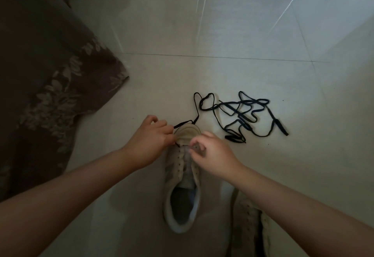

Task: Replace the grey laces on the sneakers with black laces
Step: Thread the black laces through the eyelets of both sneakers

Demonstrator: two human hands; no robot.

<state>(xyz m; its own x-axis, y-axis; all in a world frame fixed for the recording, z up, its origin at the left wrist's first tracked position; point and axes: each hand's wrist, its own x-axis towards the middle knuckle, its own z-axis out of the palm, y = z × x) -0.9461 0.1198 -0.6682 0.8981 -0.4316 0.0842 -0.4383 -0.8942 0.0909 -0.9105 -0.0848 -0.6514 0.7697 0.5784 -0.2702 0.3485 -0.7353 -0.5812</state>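
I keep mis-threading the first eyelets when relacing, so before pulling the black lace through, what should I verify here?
1. Grey lace out of the sneaker: ok, the visible eyelets are bare.
2. Black lace in hand: ok, the left hand pinches it by the toe.
3. Lace entered at the lowest eyelets: ok, it shows there beside the left hand.
4. Right hand steadying the eyelet flap: ok, its fingers curl round the flap near the toe.
5. Loose lace free of knots: cannot tell, it lies in a tangle on the floor.
6. Both ends even: cannot tell.
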